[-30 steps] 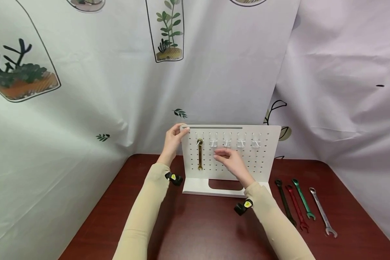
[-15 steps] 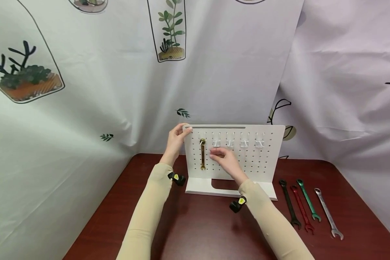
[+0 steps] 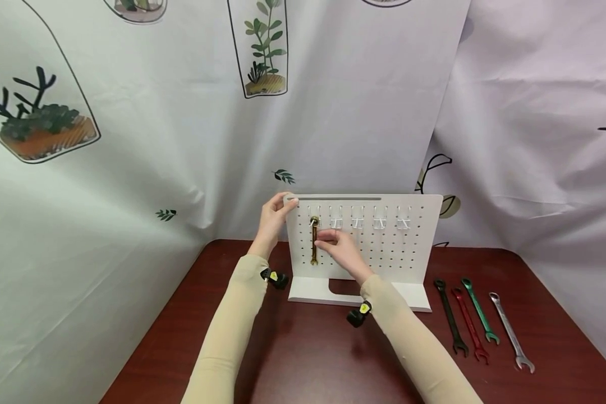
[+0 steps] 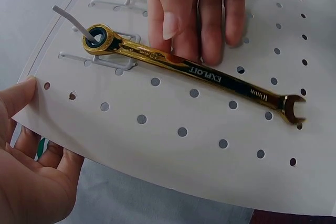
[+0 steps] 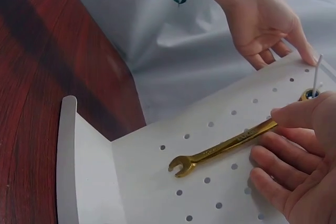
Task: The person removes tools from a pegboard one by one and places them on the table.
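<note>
A gold combination wrench (image 3: 313, 242) hangs by its ring end from a white hook on the white pegboard (image 3: 394, 264). In the left wrist view the wrench (image 4: 210, 72) shows its open end pointing down the board. My left hand (image 3: 272, 220) grips the board's upper left corner, thumb on the front and fingers behind. My right hand (image 3: 340, 247) is beside the wrench's shaft, its thumb and fingers apart. In the right wrist view the right hand's thumb (image 5: 299, 113) overlaps the upper shaft; whether it touches cannot be told.
To the right of the board lie a black wrench (image 3: 451, 317), a red wrench (image 3: 469, 325), a green wrench (image 3: 480, 311) and a silver wrench (image 3: 511, 332) on the dark red table (image 3: 303, 359). Several white hooks (image 3: 357, 219) line the board. A printed curtain (image 3: 363, 123) hangs behind.
My right hand has moved left across the board, from below the middle hooks to the gold wrench. The left hand keeps its hold on the corner.
</note>
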Motion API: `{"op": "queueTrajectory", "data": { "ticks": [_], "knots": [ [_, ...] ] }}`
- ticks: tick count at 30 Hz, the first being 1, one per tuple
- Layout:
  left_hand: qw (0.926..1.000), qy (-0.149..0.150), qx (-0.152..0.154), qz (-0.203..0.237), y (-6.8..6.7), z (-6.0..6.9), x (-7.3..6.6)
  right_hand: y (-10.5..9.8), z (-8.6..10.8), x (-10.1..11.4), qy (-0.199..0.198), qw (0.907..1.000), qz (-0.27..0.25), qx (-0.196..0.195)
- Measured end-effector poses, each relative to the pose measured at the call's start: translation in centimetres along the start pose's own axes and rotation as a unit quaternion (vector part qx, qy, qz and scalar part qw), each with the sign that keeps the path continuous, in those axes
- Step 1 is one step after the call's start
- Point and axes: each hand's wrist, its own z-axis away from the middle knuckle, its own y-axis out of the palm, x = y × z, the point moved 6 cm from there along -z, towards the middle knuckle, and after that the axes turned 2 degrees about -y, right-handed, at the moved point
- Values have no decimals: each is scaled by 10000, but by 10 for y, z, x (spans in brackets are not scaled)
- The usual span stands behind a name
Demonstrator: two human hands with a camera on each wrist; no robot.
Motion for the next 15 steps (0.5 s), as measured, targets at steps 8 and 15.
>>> {"op": "queueTrajectory", "data": {
  "ticks": [8,15],
  "knots": [
    [10000,4,-34,20,-2,1,-1,19,-2,-6,-5,10000,-15,58],
    [10000,-14,-80,-55,0,1,0,27,3,-12,-188,9980,-568,-204]
  ]
}}
